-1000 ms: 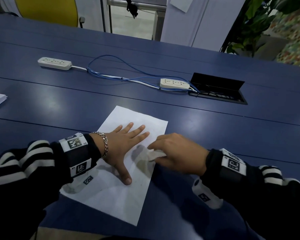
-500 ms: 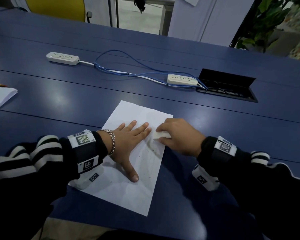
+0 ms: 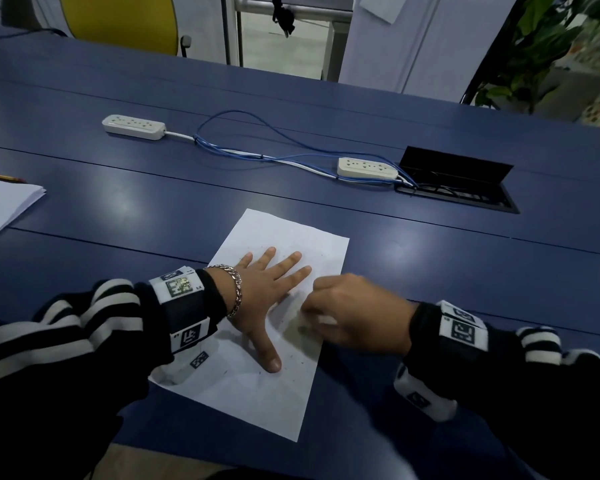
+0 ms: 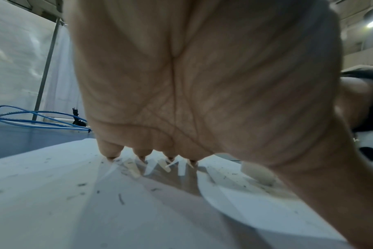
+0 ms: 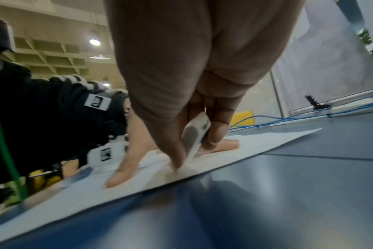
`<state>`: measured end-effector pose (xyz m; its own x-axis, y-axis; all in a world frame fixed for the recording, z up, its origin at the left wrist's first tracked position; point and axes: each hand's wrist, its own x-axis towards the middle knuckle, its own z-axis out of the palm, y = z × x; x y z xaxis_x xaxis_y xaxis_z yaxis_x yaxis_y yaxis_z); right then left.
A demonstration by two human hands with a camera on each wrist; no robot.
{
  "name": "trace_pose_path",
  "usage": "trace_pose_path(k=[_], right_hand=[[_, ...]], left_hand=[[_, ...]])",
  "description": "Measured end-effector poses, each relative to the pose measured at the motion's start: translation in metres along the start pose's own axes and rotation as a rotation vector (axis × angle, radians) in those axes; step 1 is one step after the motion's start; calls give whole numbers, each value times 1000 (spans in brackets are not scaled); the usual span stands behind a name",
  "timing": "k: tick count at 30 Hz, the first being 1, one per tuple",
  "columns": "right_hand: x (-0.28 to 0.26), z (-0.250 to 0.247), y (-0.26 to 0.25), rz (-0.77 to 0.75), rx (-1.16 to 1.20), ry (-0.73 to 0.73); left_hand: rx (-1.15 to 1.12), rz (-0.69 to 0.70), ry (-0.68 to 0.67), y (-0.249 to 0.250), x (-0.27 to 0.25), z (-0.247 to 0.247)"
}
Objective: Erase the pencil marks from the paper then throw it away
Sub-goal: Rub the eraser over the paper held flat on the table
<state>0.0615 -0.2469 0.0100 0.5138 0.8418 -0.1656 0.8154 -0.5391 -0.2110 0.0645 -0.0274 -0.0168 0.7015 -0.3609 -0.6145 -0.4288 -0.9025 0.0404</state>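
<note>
The paper (image 3: 253, 386) lies flat near the table's (image 3: 430, 271) front edge, turned at a slant, and you are in the erasing step — throwing it away has not begun. Your left hand (image 3: 269, 292) is spread flat on the sheet, fingers straight and thumb out toward you, pinning it down. Your right hand (image 3: 355, 315) has its grip clamped on the eraser (image 5: 195, 135), thumb on one face and fingers on the other, with the eraser's lower end pressed to the paper close to its right edge, just beside your left thumb. The eraser's face is smudged grey, and dark crumbs lie scattered over the sheet; whether any pencil marks remain you cannot tell from these views, since the area under your right hand is blurred. The next move, as I judge it, calls for short strokes with the left palm kept firmly down — so near the edge, a stroke could crease or drag the sheet. Farther off, a stack of paper (image 3: 0, 206) sits at the table's left edge and two power strips (image 3: 134, 127) with blue cables (image 3: 243, 116) lie toward the far side.
</note>
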Motion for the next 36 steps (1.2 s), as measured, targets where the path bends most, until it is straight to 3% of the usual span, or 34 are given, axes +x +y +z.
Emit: trace_pose_path(k=[5,7,11,15,17,21,26,28,32,36], right_hand=[[12,-10,18,131,1,67],[7,-6,11,90,-24,79],[-9,2,-12,-72,-12,-50],[6,-6,10,59,-15,84],[2,-3,4,38,-23,102],[-20,5,-27,-123,11,-65],[-1,-1,2,51,-44,61],[-6,2,-6,37,-58,73],[-23,6,-33,-75,-48,-59],[-13,3,-16,4,-29,31]], left_hand=[[-13,-10,4,1,-1,-1],[-8,-10,9,1,-1,0],[0,-13,10,4,-2,-2],[-16,-14,22,2,-1,0],[-11,-15,22,1,-1,0],[6,-29,14,5,-2,-2],[-11,-30,16,4,-3,-2],[-10,-31,13,3,-3,-1],[15,-43,11,5,-1,-4],[0,-23,9,4,-2,-3]])
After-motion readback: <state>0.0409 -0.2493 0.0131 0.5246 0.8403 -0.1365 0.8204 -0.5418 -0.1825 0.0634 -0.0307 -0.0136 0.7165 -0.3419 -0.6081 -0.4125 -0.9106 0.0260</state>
